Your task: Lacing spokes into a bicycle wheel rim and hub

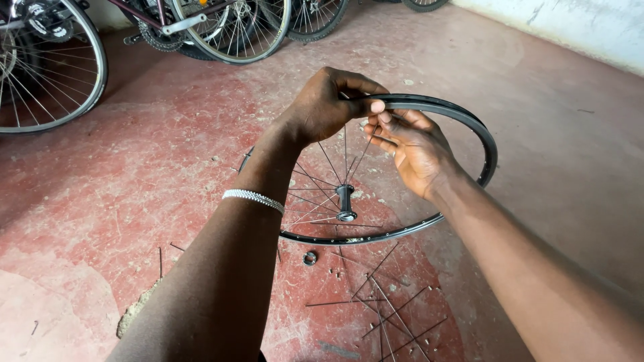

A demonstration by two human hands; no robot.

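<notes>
A black bicycle wheel rim [469, 124] with thin spokes and a dark hub [345, 201] is held tilted above the red floor. My left hand [329, 100] grips the rim's far edge from above, fingers curled over it. My right hand [412, 147] is beside it, fingertips pinching at the rim's inner side where a spoke [362, 155] meets it. A beaded white bracelet [253, 198] circles my left wrist.
Several loose spokes [386, 305] and small nipples lie on the worn red concrete floor below the wheel, with a small metal ring [309, 258]. Bicycles and wheels [47, 74] stand along the far left and top. A pale wall [590, 27] runs at the upper right.
</notes>
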